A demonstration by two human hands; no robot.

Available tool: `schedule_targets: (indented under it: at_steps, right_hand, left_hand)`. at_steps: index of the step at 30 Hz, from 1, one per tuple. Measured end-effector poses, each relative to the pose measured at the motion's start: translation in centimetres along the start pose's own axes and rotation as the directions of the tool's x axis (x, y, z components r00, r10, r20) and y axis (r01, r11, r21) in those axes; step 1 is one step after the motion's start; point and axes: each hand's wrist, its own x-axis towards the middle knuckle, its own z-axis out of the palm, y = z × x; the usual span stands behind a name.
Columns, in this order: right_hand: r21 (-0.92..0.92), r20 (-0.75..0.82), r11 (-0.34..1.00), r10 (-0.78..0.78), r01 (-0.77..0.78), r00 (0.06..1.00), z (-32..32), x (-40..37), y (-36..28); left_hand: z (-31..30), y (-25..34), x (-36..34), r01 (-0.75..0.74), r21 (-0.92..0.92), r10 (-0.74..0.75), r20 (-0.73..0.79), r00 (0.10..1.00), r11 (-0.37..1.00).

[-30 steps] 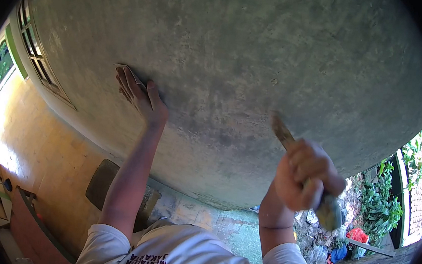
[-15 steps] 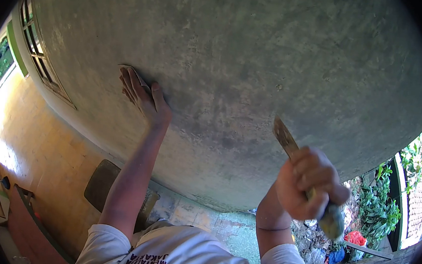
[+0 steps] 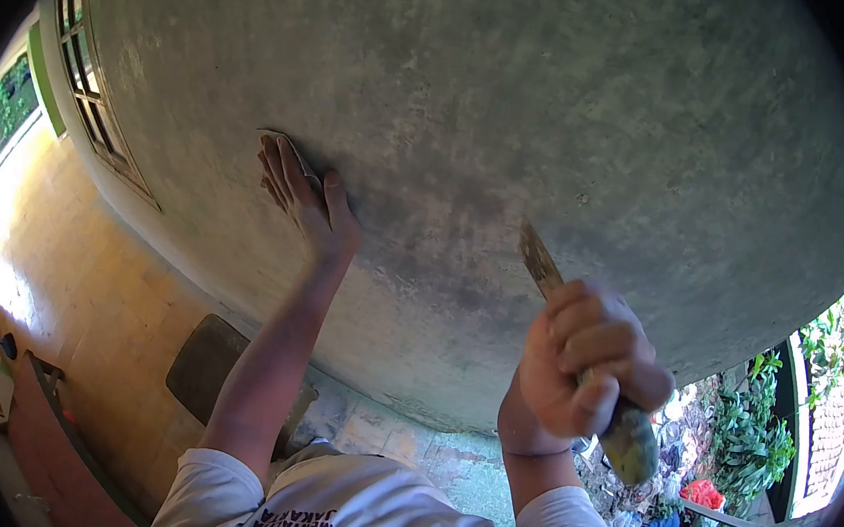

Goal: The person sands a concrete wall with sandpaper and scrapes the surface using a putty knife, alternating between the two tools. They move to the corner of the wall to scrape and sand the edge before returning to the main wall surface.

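My left hand (image 3: 305,201) lies flat on the grey, mottled wall (image 3: 516,101), fingers stretched out and thumb spread to the right. Under its palm is a thin sheet of sandpaper (image 3: 300,155), pressed to the wall, its pale curled edge showing beside the fingers. In a closed fist, my right hand (image 3: 589,358) grips a scraper (image 3: 541,260). Its worn, stained blade points up and left toward the wall, and the rounded yellow-green handle end sticks out below the fist. The fingers hide the middle of the handle.
A barred window (image 3: 91,84) is set in the wall at left. Below lies a yellowish tiled floor (image 3: 129,288) with a dark chair-like piece (image 3: 204,367) near my left arm. At right are leafy plants (image 3: 754,423) and piled litter with a red plastic bag (image 3: 702,494).
The view has shifted slightly. My right hand has moved a little left and down with the scraper; my left hand stays flat over the sandpaper, slightly further right in view.
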Motion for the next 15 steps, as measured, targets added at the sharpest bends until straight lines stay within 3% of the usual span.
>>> schedule_targets:
  at_steps: [2, 5, 10, 12, 13, 15]
  right_hand:
    - [0.060, -0.020, 0.996, -0.062, 0.063, 0.998, 0.1, -0.1, -0.2]
    - [-0.104, 0.072, 0.990, 0.098, -0.090, 0.993, 0.3, 0.0, 0.8]
    - [0.009, 0.007, 1.000, -0.001, 0.001, 1.000, 0.5, -0.2, 0.0]
    - [-0.035, 0.024, 0.999, -0.033, 0.034, 0.999, 0.4, -0.2, 0.0]
    - [-0.140, 0.086, 0.989, 0.060, -0.048, 0.994, 0.2, 0.1, 0.7]
    - [-0.079, 0.053, 0.997, 0.029, -0.025, 0.998, 0.3, 0.0, 0.7]
  left_hand:
    - [0.4, -0.4, 0.0, -0.003, -0.005, 0.003, -0.014, 1.000, 1.000]
    - [0.5, -0.7, -0.3, -0.002, -0.024, 0.002, -0.019, 1.000, 1.000]
    - [0.5, -0.7, 0.0, -0.031, -0.015, 0.030, -0.037, 0.999, 0.999]
    - [0.4, -0.5, -0.1, -0.025, -0.013, 0.024, -0.026, 0.999, 1.000]
    - [0.4, -0.5, -0.2, -0.023, -0.013, 0.022, -0.023, 0.999, 1.000]
    - [0.4, -0.4, -0.1, -0.016, -0.025, 0.016, -0.028, 0.999, 1.000]
